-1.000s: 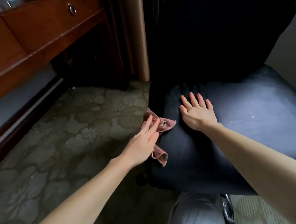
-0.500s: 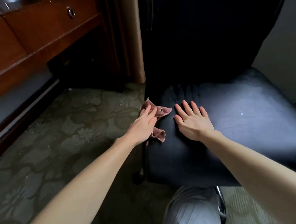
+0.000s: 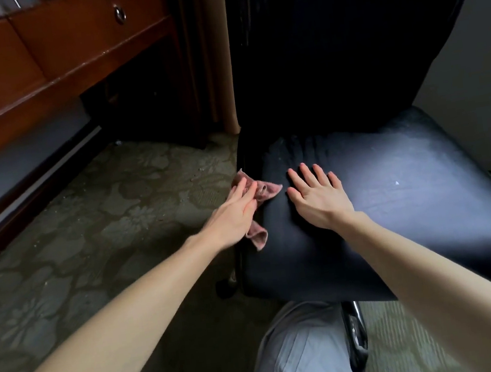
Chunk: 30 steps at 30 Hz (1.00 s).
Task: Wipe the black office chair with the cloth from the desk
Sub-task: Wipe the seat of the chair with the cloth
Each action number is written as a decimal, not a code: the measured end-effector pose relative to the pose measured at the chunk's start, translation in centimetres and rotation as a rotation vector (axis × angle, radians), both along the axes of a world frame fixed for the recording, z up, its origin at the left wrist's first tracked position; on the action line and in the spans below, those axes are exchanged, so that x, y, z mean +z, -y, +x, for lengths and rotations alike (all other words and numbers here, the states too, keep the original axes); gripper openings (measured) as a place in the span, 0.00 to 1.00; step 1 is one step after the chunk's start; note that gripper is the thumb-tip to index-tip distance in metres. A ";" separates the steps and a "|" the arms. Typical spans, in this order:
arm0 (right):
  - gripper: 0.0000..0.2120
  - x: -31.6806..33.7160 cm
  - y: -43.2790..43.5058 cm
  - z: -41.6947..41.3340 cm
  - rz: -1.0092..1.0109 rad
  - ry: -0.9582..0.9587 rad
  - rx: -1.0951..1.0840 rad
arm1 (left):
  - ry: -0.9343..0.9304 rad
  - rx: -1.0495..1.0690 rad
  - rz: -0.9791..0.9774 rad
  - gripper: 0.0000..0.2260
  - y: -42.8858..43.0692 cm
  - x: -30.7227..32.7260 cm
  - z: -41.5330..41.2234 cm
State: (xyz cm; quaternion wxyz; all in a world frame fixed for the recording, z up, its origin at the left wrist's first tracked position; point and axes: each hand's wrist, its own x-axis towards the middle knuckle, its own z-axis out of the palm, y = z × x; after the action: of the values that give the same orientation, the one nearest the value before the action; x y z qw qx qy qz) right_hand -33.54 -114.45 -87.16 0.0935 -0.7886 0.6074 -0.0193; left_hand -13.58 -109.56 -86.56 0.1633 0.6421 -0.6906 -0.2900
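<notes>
Bare forearms point(image 3: 124, 320), no sleeves in view; light grey ribbed trousers point(image 3: 300, 353) on one knee

Both bare forearms reach forward from the bottom corners, angling in toward each other. The left hand point(image 3: 235, 215) lies palm down with fingers straight and close together, pressing flat rather than curled into a fist. The right hand point(image 3: 320, 196) sits just beside it, also palm down, fingers spread and extended, wrist level, gripping nothing. A grey-trousered knee point(image 3: 300, 353) shows below.
</notes>
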 end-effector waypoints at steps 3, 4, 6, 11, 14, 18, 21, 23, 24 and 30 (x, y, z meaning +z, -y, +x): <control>0.27 0.1 0.2 0.0 0.008 0.011 -0.008 | 0.015 0.035 0.024 0.22 2.3 0.8 -0.6; 0.27 0.1 0.2 0.1 0.008 0.013 -0.012 | 0.015 0.038 0.029 0.22 2.4 0.8 -0.6; 0.27 0.1 0.2 0.2 0.003 0.013 -0.014 | -0.003 0.049 0.038 0.22 1.6 0.7 -0.6; 0.27 0.0 0.1 0.2 -0.010 0.010 -0.012 | -0.060 0.033 0.046 0.21 -4.3 0.5 0.1; 0.27 0.0 -0.2 0.1 -0.014 0.015 -0.004 | -0.076 -0.006 0.027 0.21 -7.8 -0.1 0.2; 0.27 0.0 -0.6 -0.6 -0.018 0.005 0.021 | -0.049 -0.009 -0.010 0.22 -8.6 -0.6 -0.8; 0.26 0.0 -0.6 -1.2 -0.014 -0.006 0.054 | -0.005 0.000 -0.012 0.22 -7.3 -0.5 -1.6; 0.26 0.0 -0.7 -1.5 -0.007 -0.008 0.071 | 0.032 0.032 -0.002 0.22 -5.1 -0.1 -2.0; 0.26 0.0 -0.8 -1.7 -0.008 -0.003 0.075 | 0.044 0.053 0.005 0.22 -3.4 0.2 -2.2; 0.26 -0.1 -0.5 -1.4 -0.009 0.016 0.059 | 0.155 0.098 0.019 0.22 6.3 2.3 -2.5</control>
State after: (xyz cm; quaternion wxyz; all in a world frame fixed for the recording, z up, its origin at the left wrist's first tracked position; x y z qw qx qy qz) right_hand -34.95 -113.97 -87.21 0.0953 -0.8065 0.5830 -0.0257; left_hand -16.06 -115.87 -84.28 0.1173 0.6971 -0.6662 -0.2377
